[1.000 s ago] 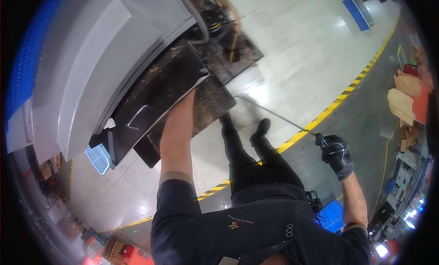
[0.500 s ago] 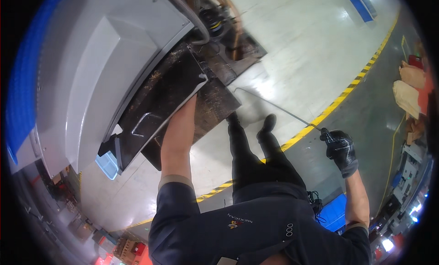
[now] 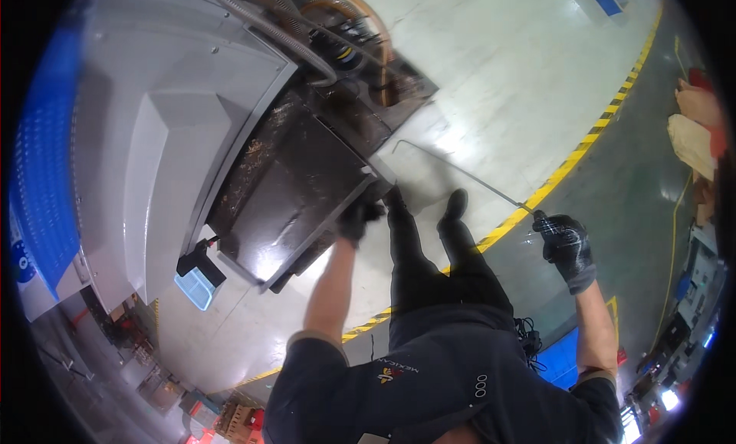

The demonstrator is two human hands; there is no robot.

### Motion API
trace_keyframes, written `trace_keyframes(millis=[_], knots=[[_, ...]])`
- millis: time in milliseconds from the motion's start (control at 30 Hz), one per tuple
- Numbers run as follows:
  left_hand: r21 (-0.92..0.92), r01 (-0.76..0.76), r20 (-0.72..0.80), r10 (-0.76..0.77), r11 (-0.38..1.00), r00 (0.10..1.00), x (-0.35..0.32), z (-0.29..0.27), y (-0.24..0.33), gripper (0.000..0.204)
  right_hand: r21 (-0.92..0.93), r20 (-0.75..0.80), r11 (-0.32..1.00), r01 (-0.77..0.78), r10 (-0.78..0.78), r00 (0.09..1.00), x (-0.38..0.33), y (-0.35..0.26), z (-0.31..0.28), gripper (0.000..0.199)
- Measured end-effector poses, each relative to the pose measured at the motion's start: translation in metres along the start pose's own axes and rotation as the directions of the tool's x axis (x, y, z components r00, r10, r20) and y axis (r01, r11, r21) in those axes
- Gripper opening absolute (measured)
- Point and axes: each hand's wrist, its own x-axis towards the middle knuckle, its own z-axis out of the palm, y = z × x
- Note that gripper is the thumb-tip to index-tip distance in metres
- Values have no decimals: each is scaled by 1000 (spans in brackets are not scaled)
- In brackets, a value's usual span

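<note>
My left hand [image 3: 358, 214], in a black glove, grips the corner of a dark, greasy metal tray [image 3: 295, 195] that juts out from a large grey machine [image 3: 165, 130]. My right hand [image 3: 569, 246], also gloved in black, is shut on the handle of a long thin metal rod [image 3: 460, 176] whose far end bends into a hook near the machine. The rod reaches across the pale floor above my legs and shoes [image 3: 455, 206]. Metal chips lie on the tray's inner edge.
A yellow-and-black striped line [image 3: 583, 149] crosses the pale floor diagonally. Hoses and a coiled spring part [image 3: 337, 42] sit at the machine's top. A small blue bin [image 3: 198, 285] hangs below the tray. Cardboard boxes [image 3: 694, 134] stand at the right edge.
The tray has slid back under the machine as my left hand pushed it. My right hand with the rod stayed out to the right, lifting slightly.
</note>
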Motion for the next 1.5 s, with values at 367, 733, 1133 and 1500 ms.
trace_keyframes(millis=[367,733,1133,1500], knots=[[-854,-159,-218,-62,495,974,-23,-70,-4,26,-679,72,648,346,-410,909,15,58,1,28],[769,420,-319,281,-481,905,-10,-122,60,37,-550,-14,787,280,-344,939,21,44,31,24],[774,416,-330,258,-477,908,-40,-63,98,31,-76,19,996,55,-54,998,1,46,10,45],[826,441,-383,224,-350,896,-33,-147,63,31,-125,-370,940,318,-342,864,-148,-38,-140,29]])
